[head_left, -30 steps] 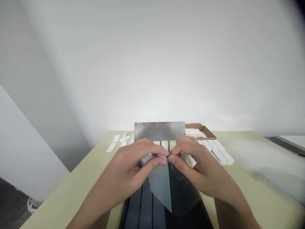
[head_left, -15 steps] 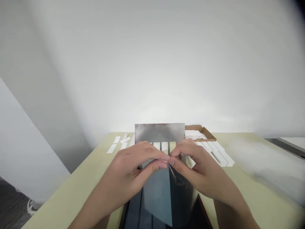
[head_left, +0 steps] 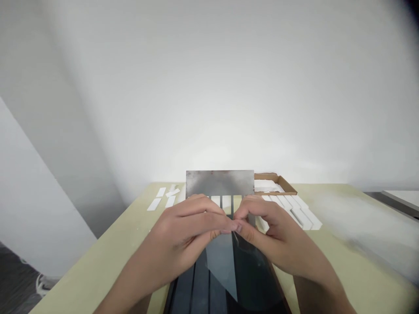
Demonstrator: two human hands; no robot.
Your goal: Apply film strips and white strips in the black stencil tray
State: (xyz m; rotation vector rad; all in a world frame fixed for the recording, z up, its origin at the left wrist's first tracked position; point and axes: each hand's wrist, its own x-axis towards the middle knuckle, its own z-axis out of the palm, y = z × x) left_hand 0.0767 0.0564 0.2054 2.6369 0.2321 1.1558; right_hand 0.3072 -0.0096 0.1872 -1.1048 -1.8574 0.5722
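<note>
Two hands (head_left: 176,229) (head_left: 278,237), one metal plate (head_left: 219,183)

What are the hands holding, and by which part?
The left hand and right hand seem to pinch a clear film near its upper edge; the exact hold is hidden.

fingertips (head_left: 238,227): whatever's pinched there is too small to make out, tbh
dark board (head_left: 255,283): cut off at the bottom, below the metal plate (head_left: 220,183)

One head-worn camera faces forward and down, close above the left hand (head_left: 178,231) and right hand (head_left: 281,242); the wall (head_left: 209,87) lies toward 12 o'clock.
</note>
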